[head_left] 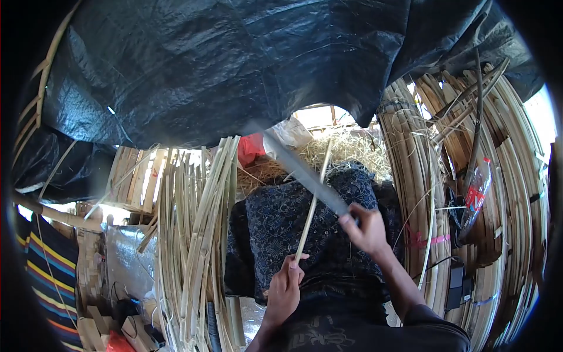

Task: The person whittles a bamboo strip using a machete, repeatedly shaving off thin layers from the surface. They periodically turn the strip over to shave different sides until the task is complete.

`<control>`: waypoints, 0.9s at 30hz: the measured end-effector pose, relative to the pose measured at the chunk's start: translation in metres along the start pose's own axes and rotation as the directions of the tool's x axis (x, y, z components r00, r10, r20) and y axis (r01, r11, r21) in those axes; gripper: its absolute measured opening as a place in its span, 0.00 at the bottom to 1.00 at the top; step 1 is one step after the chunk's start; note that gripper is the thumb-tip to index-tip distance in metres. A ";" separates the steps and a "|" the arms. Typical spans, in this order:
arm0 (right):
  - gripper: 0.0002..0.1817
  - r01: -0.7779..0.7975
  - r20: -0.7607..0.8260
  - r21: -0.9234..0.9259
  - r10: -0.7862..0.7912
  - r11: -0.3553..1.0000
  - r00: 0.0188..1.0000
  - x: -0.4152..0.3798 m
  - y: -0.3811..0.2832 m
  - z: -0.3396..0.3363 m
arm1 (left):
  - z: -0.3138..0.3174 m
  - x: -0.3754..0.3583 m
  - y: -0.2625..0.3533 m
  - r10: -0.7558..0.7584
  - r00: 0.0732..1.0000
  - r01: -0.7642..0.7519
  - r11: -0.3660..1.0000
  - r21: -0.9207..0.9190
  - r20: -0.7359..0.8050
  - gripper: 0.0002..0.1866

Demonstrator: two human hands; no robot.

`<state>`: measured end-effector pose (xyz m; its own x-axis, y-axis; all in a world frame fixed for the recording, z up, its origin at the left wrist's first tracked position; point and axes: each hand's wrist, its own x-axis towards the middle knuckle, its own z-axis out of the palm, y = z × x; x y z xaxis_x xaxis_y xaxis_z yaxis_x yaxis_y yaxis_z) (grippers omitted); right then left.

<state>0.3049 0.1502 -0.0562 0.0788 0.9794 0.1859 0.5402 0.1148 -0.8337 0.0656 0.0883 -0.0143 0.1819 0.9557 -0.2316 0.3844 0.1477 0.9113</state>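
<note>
My left hand is closed round the lower end of a thin bamboo strip, which points up and away from me. In my right hand is a long-bladed knife, its handle hidden in my fist. The blade slants up to the left and crosses over the strip, its tip blurred. Below both hands a dark patterned cloth covers my lap.
Split bamboo strips stand in a bundle at left. Tied bamboo bundles rise at right, beside a plastic bottle. Shavings lie heaped ahead. Black plastic sheeting hangs low overhead.
</note>
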 end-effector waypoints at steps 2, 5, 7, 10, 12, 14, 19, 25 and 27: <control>0.30 0.258 0.048 -0.278 -0.255 0.925 0.966 -0.008 -0.003 0.008 | 0.001 0.003 0.000 -0.103 0.991 0.117 0.973 -0.200 0.081 0.12; 0.34 0.401 0.112 -0.407 -0.391 0.821 0.914 -0.002 -0.012 0.013 | 0.003 -0.001 -0.012 -0.075 0.995 0.089 0.957 -0.277 0.061 0.11; 0.36 0.394 0.097 -0.491 -0.401 0.777 0.911 0.010 -0.007 0.007 | -0.001 -0.007 -0.013 -0.124 0.989 0.147 0.914 -0.378 0.086 0.11; 0.35 0.196 0.031 -0.405 -0.201 0.893 0.979 0.029 0.007 0.003 | -0.006 -0.014 -0.017 -0.188 0.965 0.258 0.806 -0.532 0.183 0.11; 0.34 0.138 0.003 -0.322 -0.145 0.937 0.989 0.026 0.003 0.006 | -0.005 -0.015 -0.018 -0.198 0.947 0.312 0.749 -0.584 0.252 0.12; 0.35 0.314 0.065 -0.340 -0.311 0.887 0.948 0.010 0.003 0.012 | -0.003 -0.013 -0.017 -0.167 0.948 0.304 0.724 -0.619 0.270 0.12; 0.36 0.351 0.056 -0.414 -0.361 0.840 0.931 0.019 0.010 0.003 | -0.005 -0.016 -0.021 -0.173 0.951 0.289 0.795 -0.534 0.257 0.13; 0.34 -0.234 -0.233 -0.104 0.205 0.967 0.951 0.065 0.038 0.002 | -0.011 -0.021 -0.018 -0.174 0.915 0.378 0.685 -0.623 0.365 0.16; 0.33 -0.376 -0.174 0.342 0.452 0.861 0.875 0.059 0.047 0.009 | -0.015 -0.019 -0.019 -0.171 0.920 0.370 0.674 -0.640 0.352 0.16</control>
<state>0.3277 0.2153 -0.0893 0.4583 0.8801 -0.1235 0.1490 -0.2131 -0.9656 0.0411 0.0707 -0.0222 0.4199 0.7646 -0.4890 -0.2529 0.6160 0.7460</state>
